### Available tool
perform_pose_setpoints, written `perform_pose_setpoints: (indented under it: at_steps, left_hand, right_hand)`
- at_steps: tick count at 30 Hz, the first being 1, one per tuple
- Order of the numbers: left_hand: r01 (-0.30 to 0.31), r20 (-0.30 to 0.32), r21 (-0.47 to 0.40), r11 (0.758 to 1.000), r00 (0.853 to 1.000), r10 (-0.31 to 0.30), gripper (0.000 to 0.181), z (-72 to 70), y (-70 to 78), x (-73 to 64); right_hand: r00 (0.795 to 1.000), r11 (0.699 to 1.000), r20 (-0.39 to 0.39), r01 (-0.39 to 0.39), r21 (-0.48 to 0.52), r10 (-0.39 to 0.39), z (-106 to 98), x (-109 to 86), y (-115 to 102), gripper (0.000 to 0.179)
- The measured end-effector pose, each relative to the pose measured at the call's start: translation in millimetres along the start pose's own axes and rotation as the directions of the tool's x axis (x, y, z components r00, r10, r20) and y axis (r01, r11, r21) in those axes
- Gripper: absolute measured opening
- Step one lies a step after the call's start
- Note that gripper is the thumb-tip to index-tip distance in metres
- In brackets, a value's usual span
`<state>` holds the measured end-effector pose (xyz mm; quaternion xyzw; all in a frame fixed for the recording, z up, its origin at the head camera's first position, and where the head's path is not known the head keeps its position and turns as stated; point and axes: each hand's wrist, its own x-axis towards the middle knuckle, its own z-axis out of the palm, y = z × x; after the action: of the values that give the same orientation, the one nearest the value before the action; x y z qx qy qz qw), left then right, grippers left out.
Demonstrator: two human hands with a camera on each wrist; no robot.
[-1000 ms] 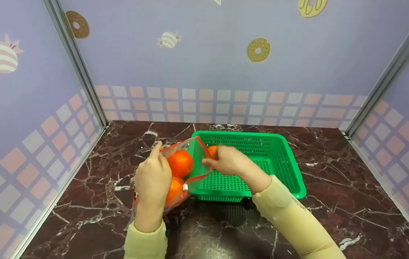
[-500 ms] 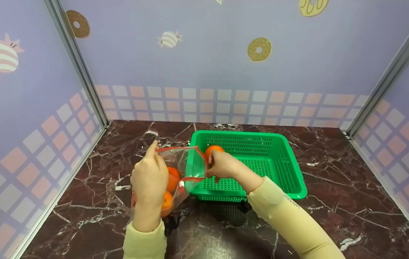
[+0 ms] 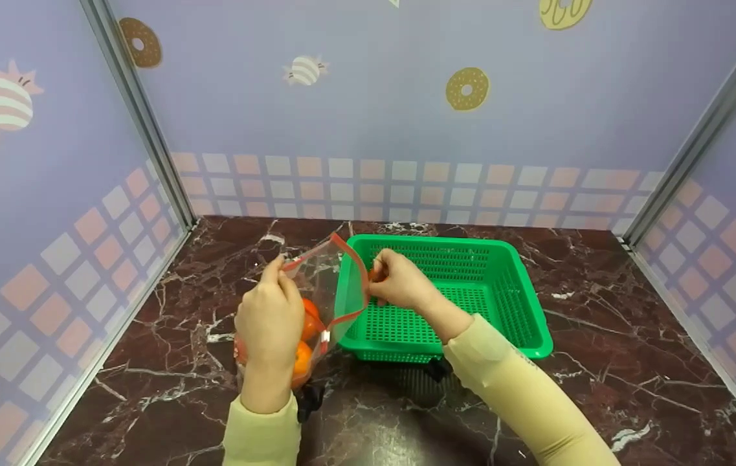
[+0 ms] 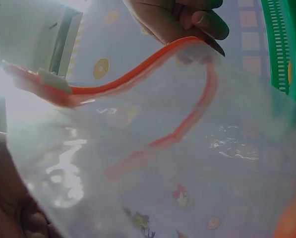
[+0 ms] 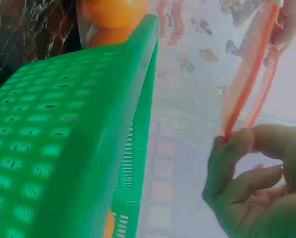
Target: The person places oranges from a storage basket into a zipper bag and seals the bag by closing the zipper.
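Note:
My left hand (image 3: 268,323) grips the near side of a clear zip bag (image 3: 329,275) with a red-orange zip strip and printed figures. Its mouth gapes toward the right, and a white slider (image 3: 325,336) sits on the strip. Low in the bag lie oranges (image 3: 303,359), partly covered by the left hand. My right hand (image 3: 403,281) pinches the far edge of the bag's mouth between thumb and fingers, as the right wrist view shows. That hand is above the left part of a green basket (image 3: 523,298). An orange (image 5: 109,224) in the basket is mostly hidden.
The basket stands right beside the bag, its left rim behind the clear plastic. Dark red marbled tabletop (image 3: 601,323) spreads around both. Patterned lilac panels (image 3: 380,116) close off the back and both sides, joined by grey metal posts.
The oranges in the bag have sunk lower, away from its mouth. My right hand has lifted the bag's far edge upward. The orange in the basket is now mostly behind that hand.

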<state>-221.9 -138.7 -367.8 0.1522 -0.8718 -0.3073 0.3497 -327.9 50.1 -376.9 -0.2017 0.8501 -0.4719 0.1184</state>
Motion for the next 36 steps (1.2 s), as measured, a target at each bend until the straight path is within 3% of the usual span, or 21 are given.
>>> perform_pose_setpoints:
  at_steps: [7,15,20,28,36]
  left_hand:
    - [0.003,0.012,-0.010,1.000,1.000,-0.003,0.034,0.8,2.0,-0.9]
    - [0.004,0.019,-0.022,1.000,1.000,-0.004,0.033,1.0,1.2,-0.7]
    - [-0.007,0.032,-0.025,1.000,0.999,0.007,0.033,0.7,1.2,-0.3]
    - [-0.025,0.022,-0.036,0.999,0.999,0.025,0.033,1.7,2.3,-0.6]
    - [-0.019,0.032,-0.028,0.999,0.999,0.020,0.034,1.7,1.6,0.3]
  right_hand:
    - [0.997,0.998,0.069,-0.043,-0.046,0.046,-14,1.6,-5,0.018]
    - [0.994,0.968,0.073,-0.058,-0.245,0.078,-36,23.6,-1,0.027]
    - [0.997,0.938,0.058,-0.021,-0.347,0.044,-46,39.9,14,0.036]
    - [0.983,0.870,0.182,0.114,-0.480,-0.029,-49,61.0,45,0.055]
    - [0.978,0.862,0.204,0.070,-0.502,0.040,-38,71.9,63,0.064]
